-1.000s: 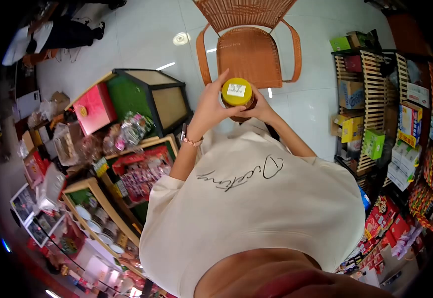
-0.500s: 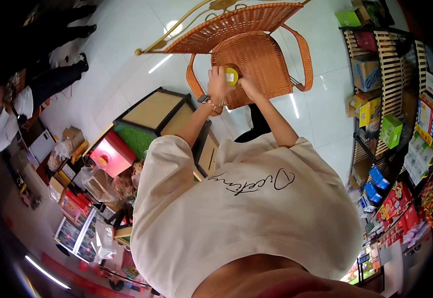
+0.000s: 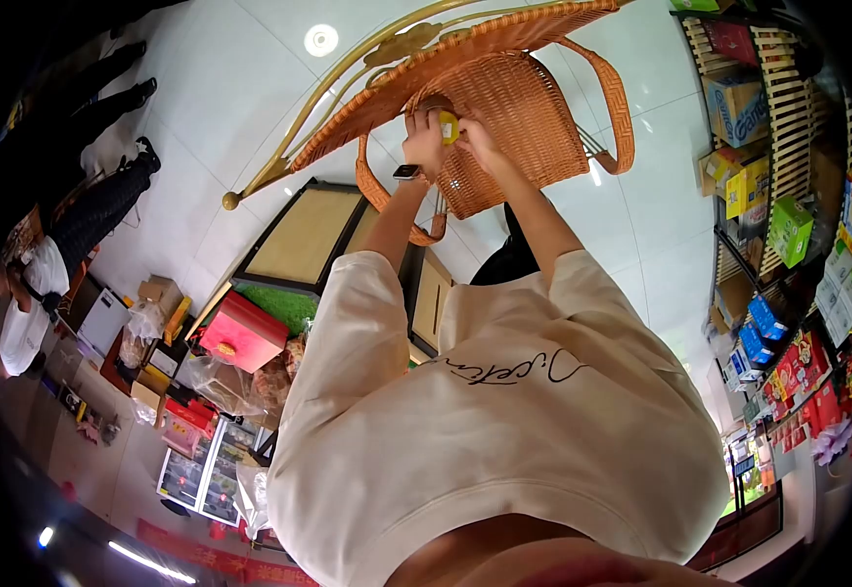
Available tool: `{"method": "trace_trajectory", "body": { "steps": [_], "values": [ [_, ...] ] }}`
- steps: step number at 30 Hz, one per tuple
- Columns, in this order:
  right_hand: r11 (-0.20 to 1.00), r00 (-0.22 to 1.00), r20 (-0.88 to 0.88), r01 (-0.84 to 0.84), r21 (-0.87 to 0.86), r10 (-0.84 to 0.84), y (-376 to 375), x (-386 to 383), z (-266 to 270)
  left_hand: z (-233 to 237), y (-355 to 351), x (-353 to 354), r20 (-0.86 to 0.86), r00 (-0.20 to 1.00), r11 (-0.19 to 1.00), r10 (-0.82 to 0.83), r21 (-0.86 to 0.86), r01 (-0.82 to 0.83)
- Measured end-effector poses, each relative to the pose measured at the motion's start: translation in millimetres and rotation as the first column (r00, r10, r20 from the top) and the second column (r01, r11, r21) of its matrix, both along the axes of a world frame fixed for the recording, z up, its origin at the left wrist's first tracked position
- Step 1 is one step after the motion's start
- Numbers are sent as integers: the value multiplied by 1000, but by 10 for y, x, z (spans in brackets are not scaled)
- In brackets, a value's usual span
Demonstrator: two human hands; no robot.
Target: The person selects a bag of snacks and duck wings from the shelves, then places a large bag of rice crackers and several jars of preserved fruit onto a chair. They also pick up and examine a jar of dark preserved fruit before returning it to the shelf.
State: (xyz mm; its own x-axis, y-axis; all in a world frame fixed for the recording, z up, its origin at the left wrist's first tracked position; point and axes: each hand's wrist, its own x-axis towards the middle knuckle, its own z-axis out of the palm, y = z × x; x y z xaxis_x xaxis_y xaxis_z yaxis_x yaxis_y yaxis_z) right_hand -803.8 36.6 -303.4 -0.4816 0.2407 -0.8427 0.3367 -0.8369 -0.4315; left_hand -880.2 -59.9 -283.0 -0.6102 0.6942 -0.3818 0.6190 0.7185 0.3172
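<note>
Jar [image 3: 448, 128] between my hands, over the chair [image 3: 519, 122]; my left hand [image 3: 424, 145] curls closed around it, my right hand [image 3: 479, 143] bends in beside it, grip unclear.

Yellow-lidded jar [image 3: 448, 127] now over chair seat [image 3: 529, 122], near rear left corner, from front edge; left hand [image 3: 424, 147] and right hand [image 3: 480, 144] reach farther.

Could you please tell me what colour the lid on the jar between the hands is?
The lid is yellow, best seen in the head view.
</note>
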Motion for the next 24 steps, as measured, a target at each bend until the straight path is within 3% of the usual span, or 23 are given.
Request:
{"method": "trace_trajectory", "body": {
  "steps": [4,9,11,14,17,18,21,23,24],
  "values": [
    [998,999,28,-33,-61,35,-30,60,-59,3,-14,41,-20,999,999,32,-28,-32],
    [988,992,56,-109,-106,115,75,135,100,17,-10,80,-100,995,998,2,59,4],
    [988,988,101,-107,-109,118,92,152,165,110,-1,63,-28,999,995,34,99,-31],
    [989,988,82,-128,-79,134,172,211,264,64,-30,52,-4,998,988,57,145,-56],
    [967,964,89,-254,16,251,280,263,374,116,-83,60,-40,996,969,76,239,-64],
    [946,945,80,-321,48,317,319,293,417,175,-124,63,-55,995,959,87,276,-69],
    [832,852,96,-524,182,515,511,487,383,108,-313,153,160,951,934,265,204,-295],
    [695,755,167,-650,307,634,674,685,330,267,-508,269,385,846,897,370,87,-432],
    [541,684,185,-689,482,706,786,927,-32,365,-622,334,486,769,873,417,24,-488]
  ]
}}
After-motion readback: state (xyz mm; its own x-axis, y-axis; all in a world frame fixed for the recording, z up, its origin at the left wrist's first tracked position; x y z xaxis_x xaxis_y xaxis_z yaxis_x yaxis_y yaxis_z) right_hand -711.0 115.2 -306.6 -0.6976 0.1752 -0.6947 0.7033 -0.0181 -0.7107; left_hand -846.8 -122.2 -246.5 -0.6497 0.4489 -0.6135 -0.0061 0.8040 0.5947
